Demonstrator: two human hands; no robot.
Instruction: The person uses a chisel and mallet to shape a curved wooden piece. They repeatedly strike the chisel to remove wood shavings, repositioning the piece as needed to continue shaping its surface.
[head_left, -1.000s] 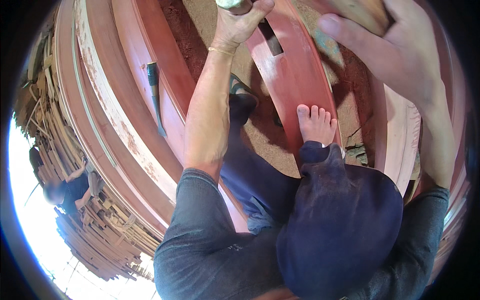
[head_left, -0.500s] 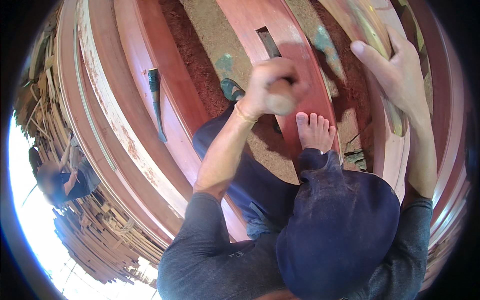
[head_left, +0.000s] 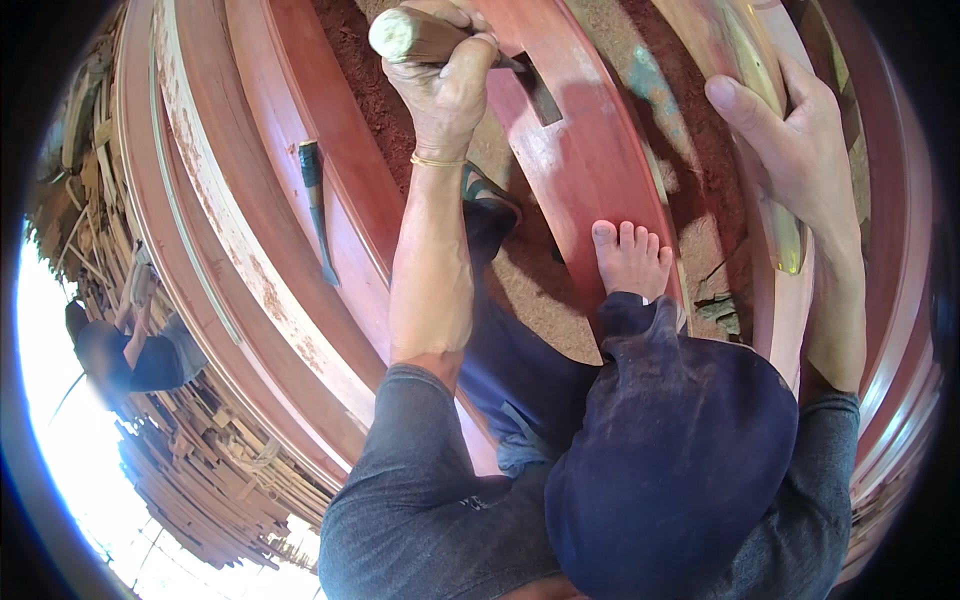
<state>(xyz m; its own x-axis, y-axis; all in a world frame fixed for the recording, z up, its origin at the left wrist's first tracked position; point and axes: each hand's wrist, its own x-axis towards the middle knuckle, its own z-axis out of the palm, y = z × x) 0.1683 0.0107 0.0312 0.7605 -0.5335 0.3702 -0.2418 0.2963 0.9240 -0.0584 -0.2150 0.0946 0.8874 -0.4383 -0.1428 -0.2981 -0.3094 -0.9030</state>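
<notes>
My left hand (head_left: 445, 85) is wrapped round a thick wooden-handled tool (head_left: 398, 36), whose pale butt end faces up. Its thin dark metal part slants toward a rectangular mortise (head_left: 540, 92) in a reddish board (head_left: 590, 150); I cannot tell whether its tip is inside. Over to the right, my right hand (head_left: 800, 145) grips a long yellowish piece of wood (head_left: 752, 50), shaped like a club, with the thumb on the near side and most fingers hidden. My bare foot (head_left: 632, 258) presses on the mortised board.
A dark-handled chisel (head_left: 315, 200) lies on a reddish board (head_left: 285, 120) to the left. More long boards (head_left: 240, 250) run alongside, one with a whitish face. Reddish shavings (head_left: 365, 80) cover ground between boards. Stacked timber (head_left: 200, 480) and another person (head_left: 150, 355) are at far left.
My left hand has swung up and leftward with its tool, whose metal part now shows by the mortise. The yellowish wood in my right hand is less blurred; that hand has barely moved.
</notes>
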